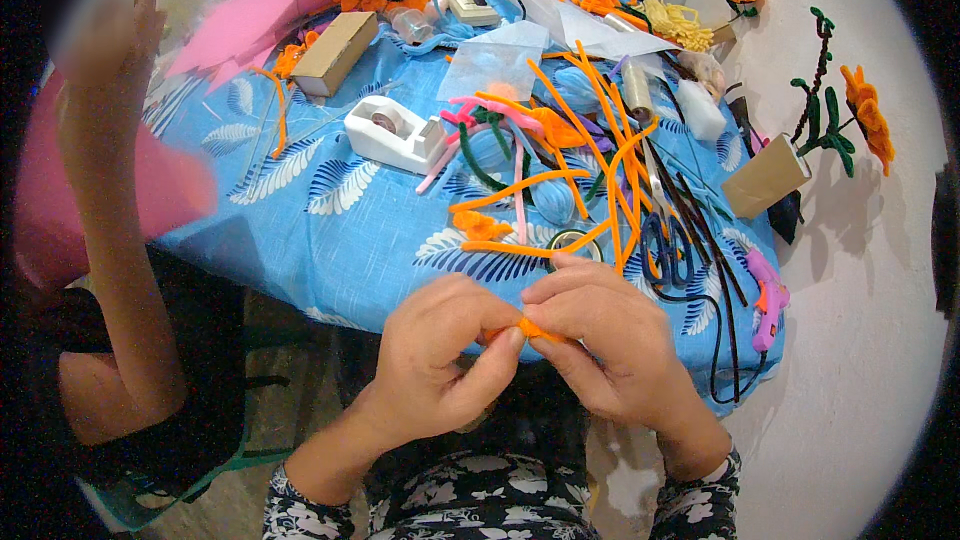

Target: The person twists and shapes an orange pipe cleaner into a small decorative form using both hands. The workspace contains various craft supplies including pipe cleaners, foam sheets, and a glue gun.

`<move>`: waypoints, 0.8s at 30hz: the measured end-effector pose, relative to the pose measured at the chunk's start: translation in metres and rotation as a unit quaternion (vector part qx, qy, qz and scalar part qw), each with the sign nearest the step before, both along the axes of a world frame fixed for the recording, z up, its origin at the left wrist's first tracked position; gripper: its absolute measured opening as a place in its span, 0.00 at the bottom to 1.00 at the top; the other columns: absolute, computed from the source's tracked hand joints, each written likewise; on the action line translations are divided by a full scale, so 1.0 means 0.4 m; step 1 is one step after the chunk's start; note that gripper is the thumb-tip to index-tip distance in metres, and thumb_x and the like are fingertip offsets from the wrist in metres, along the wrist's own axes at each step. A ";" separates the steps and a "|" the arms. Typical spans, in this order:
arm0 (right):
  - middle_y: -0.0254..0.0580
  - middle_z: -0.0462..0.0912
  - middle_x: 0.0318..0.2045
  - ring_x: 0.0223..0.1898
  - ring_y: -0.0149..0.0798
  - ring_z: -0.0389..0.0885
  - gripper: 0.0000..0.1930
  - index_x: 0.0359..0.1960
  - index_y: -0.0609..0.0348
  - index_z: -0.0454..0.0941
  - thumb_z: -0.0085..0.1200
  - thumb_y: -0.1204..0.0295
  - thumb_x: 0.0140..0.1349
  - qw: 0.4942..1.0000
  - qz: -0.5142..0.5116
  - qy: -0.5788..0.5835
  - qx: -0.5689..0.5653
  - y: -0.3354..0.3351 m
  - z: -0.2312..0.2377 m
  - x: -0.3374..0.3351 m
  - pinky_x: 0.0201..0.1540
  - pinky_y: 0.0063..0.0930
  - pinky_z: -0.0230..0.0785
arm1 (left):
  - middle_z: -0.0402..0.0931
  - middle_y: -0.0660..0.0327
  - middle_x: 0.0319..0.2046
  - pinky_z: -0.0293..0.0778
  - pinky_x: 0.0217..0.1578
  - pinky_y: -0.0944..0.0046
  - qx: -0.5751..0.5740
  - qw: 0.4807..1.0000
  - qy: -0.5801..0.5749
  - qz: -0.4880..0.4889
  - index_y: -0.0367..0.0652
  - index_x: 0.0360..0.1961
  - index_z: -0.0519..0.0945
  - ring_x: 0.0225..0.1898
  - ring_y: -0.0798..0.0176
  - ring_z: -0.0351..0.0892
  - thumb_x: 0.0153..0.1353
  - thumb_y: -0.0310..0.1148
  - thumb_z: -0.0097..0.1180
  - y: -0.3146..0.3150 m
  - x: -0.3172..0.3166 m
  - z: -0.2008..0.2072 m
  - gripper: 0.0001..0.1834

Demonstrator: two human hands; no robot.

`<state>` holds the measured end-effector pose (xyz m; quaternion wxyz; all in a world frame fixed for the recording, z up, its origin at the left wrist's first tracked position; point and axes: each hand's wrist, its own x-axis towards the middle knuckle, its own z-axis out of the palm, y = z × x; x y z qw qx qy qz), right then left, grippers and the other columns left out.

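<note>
Just off the table's near edge, a small bent piece of orange pipe cleaner point(538, 331) is pinched between both of my hands. My left hand point(435, 355) grips one end with thumb and forefinger. From the other side, my right hand point(612, 340) pinches it, fingers curled; most of the piece is hidden by the fingertips. Beyond them lie several long orange pipe cleaners point(520, 190) and a small looped orange piece point(482, 226). Dark-handled scissors point(668, 250) rest to the right of a roll of tape point(577, 243).
A white tape dispenser point(395, 135) and a cardboard box point(337, 53) stand on the blue tablecloth point(270, 265). A pink glue gun point(768, 300) lies at the right edge. A pipe-cleaner flower point(868, 120) rises from a box point(766, 177). Another person's arm point(110, 210) is at left.
</note>
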<state>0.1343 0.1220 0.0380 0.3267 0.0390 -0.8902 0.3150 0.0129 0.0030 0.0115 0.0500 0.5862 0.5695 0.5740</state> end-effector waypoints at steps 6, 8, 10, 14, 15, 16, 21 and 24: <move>0.37 0.74 0.24 0.34 0.39 0.75 0.07 0.28 0.59 0.73 0.56 0.75 0.45 0.991 0.007 0.008 0.136 0.007 0.011 0.018 0.49 0.46 0.63 | 0.69 0.59 0.18 0.64 0.21 0.66 -0.074 0.993 -0.055 -0.081 0.38 0.24 0.73 0.20 0.62 0.69 0.46 0.22 0.53 -0.016 -0.012 0.027 0.02; 0.36 0.74 0.24 0.34 0.39 0.75 0.07 0.28 0.59 0.74 0.56 0.74 0.45 0.988 0.004 0.001 0.153 0.004 0.019 0.021 0.50 0.46 0.62 | 0.70 0.59 0.18 0.64 0.21 0.66 -0.073 0.991 -0.054 -0.096 0.37 0.24 0.74 0.20 0.62 0.70 0.46 0.22 0.54 -0.016 -0.014 0.031 0.02; 0.36 0.74 0.23 0.34 0.38 0.75 0.06 0.27 0.58 0.74 0.55 0.73 0.46 0.987 0.000 -0.007 0.161 0.001 0.020 0.026 0.50 0.46 0.61 | 0.70 0.60 0.19 0.64 0.22 0.67 -0.071 0.992 -0.042 -0.095 0.37 0.24 0.74 0.20 0.62 0.70 0.47 0.22 0.54 -0.018 -0.013 0.031 0.02; 0.36 0.74 0.23 0.34 0.37 0.75 0.06 0.26 0.57 0.74 0.56 0.74 0.45 0.992 0.033 -0.024 0.120 0.005 0.025 0.031 0.50 0.45 0.61 | 0.71 0.60 0.20 0.65 0.22 0.67 -0.084 0.986 -0.056 -0.133 0.37 0.24 0.74 0.21 0.62 0.71 0.47 0.22 0.53 -0.022 -0.017 0.035 0.02; 0.36 0.74 0.23 0.34 0.37 0.75 0.06 0.26 0.57 0.74 0.57 0.74 0.45 0.993 0.042 -0.025 0.108 0.006 0.027 0.033 0.50 0.45 0.61 | 0.71 0.60 0.20 0.65 0.22 0.67 -0.082 0.984 -0.063 -0.145 0.37 0.24 0.74 0.21 0.62 0.71 0.47 0.22 0.53 -0.022 -0.019 0.036 0.02; 0.36 0.74 0.23 0.34 0.37 0.75 0.06 0.26 0.57 0.74 0.57 0.74 0.44 0.994 0.050 -0.025 0.097 0.007 0.029 0.033 0.50 0.45 0.61 | 0.72 0.59 0.20 0.65 0.22 0.67 -0.080 0.982 -0.069 -0.157 0.37 0.24 0.75 0.21 0.62 0.71 0.47 0.22 0.53 -0.022 -0.020 0.036 0.02; 0.35 0.74 0.22 0.34 0.38 0.75 0.06 0.25 0.56 0.74 0.59 0.74 0.45 0.996 0.068 -0.037 0.042 0.014 0.018 0.031 0.51 0.44 0.59 | 0.72 0.59 0.21 0.65 0.22 0.66 -0.097 0.978 -0.065 -0.171 0.37 0.24 0.75 0.22 0.61 0.71 0.47 0.22 0.53 -0.020 -0.024 0.041 0.02; 0.35 0.74 0.22 0.34 0.38 0.75 0.06 0.25 0.56 0.74 0.59 0.74 0.45 0.996 0.051 -0.046 0.062 0.014 0.019 0.030 0.50 0.44 0.60 | 0.71 0.58 0.21 0.66 0.22 0.66 -0.103 0.980 -0.055 -0.160 0.37 0.24 0.74 0.22 0.60 0.71 0.47 0.23 0.54 -0.017 -0.027 0.037 0.02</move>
